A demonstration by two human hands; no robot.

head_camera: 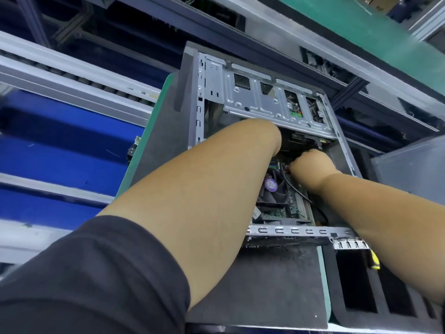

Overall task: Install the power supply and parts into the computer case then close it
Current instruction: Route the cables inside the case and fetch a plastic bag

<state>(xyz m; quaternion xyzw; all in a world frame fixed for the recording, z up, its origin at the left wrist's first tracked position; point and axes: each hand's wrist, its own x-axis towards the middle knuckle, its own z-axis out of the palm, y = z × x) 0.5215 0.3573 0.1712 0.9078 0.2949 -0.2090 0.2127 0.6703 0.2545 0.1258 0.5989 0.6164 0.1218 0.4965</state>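
Inside the open computer case (240, 97), my right hand (310, 165) curls round a black cable (297, 190) over the motherboard (284, 210); my left hand's grip I can't tell, hidden beneath the drive cage (265, 102).

A dark foam pad (265, 285) on a green-edged tabletop (323, 280) carries the open computer case (192, 97), with a slotted black foam tray (375, 300) just beside it.
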